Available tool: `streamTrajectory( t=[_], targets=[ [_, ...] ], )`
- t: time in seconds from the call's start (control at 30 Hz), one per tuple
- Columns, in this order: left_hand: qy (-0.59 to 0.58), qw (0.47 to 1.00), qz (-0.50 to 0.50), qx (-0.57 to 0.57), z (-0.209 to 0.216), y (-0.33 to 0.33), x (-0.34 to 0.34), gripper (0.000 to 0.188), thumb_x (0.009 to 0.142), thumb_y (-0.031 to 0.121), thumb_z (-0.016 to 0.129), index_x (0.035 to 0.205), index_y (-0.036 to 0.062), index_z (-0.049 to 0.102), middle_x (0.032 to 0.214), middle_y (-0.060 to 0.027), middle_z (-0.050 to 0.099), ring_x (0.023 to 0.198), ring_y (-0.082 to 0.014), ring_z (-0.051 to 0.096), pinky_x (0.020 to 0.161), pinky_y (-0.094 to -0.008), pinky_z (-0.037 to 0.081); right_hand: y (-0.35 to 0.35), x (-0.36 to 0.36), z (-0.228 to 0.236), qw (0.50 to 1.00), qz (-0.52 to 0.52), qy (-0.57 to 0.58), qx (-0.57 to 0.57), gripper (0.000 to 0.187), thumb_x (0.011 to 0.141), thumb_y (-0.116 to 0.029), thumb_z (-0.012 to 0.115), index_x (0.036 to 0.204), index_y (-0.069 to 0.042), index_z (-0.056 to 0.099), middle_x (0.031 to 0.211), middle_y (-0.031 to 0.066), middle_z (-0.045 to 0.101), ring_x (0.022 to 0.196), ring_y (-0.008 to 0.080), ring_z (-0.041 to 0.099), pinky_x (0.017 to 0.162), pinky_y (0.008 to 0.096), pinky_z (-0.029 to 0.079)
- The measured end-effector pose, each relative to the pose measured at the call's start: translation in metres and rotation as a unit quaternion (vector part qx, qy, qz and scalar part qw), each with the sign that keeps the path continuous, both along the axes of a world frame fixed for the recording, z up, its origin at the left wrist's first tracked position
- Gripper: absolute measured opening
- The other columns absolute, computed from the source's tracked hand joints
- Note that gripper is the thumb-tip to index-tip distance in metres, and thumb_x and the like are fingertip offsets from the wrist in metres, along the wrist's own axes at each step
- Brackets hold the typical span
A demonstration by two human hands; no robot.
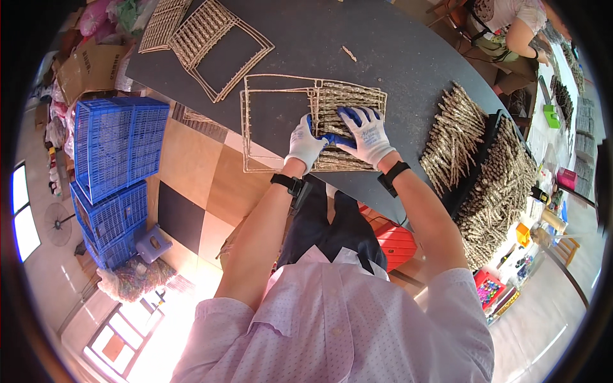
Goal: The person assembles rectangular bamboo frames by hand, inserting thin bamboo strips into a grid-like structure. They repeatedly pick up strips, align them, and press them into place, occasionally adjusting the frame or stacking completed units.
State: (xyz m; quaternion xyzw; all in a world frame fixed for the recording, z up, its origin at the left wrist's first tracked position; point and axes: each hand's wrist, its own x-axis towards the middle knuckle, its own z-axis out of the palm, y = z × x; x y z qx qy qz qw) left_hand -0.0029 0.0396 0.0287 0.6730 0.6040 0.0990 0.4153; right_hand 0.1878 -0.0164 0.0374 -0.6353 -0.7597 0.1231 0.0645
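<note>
A rectangular wire frame (279, 90) lies near the front edge of the dark table, its right part filled with rows of brown twisted strips (348, 94). My left hand (306, 142), in a white glove with blue-coated fingers, is closed at the frame's middle bar, thumb pointing right. My right hand (367, 135), gloved alike, bends its fingers over the strips, its thumb near the left one's. What lies under the fingertips is partly hidden. Each wrist has a black band.
More partly filled frames (220, 41) lie at the table's far left. Piles of twisted strips (450, 137) fill the right side, beside and in a black tray (476, 163). Blue crates (118, 143) stand on the left floor. Another person (511, 38) sits at the far right.
</note>
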Motion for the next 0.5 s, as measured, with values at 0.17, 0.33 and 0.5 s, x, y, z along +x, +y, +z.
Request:
streamTrajectory(
  t=[0.17,0.33,0.5],
  targets=[
    [-0.184,0.975,-0.003,-0.125,0.010,0.006,-0.011,0.058,0.078,0.013,0.076,0.127,-0.0003,0.048,0.114,-0.0117,0.064,0.102,-0.0214,0.062,0.090,-0.0319,0.049,-0.004,0.005,-0.004,0.999,0.046,0.014,0.002,0.078,0.076,-0.054,0.069,0.139,-0.017,0.041,0.139,0.0124,0.042,0.129,0.0328,0.038,0.109,0.0549,0.025],
    [-0.307,0.910,0.096,-0.262,0.017,0.019,-0.010,0.037,0.088,0.014,0.067,0.120,-0.0015,0.055,0.112,-0.0089,0.064,0.098,-0.0160,0.063,0.086,-0.0275,0.051,-0.007,0.005,-0.018,0.999,0.048,0.013,0.012,0.076,0.076,-0.052,0.071,0.138,-0.018,0.043,0.140,0.0109,0.042,0.130,0.0326,0.037,0.110,0.0553,0.024],
    [-0.486,0.714,0.238,-0.444,0.024,0.018,-0.016,0.032,0.094,0.023,0.059,0.118,0.0015,0.059,0.107,-0.0082,0.065,0.093,-0.0187,0.064,0.083,-0.0293,0.052,-0.008,0.010,-0.020,0.997,0.067,0.032,0.028,0.072,0.076,-0.049,0.071,0.136,-0.018,0.046,0.139,0.0104,0.043,0.130,0.0328,0.037,0.110,0.0549,0.025]
  ],
)
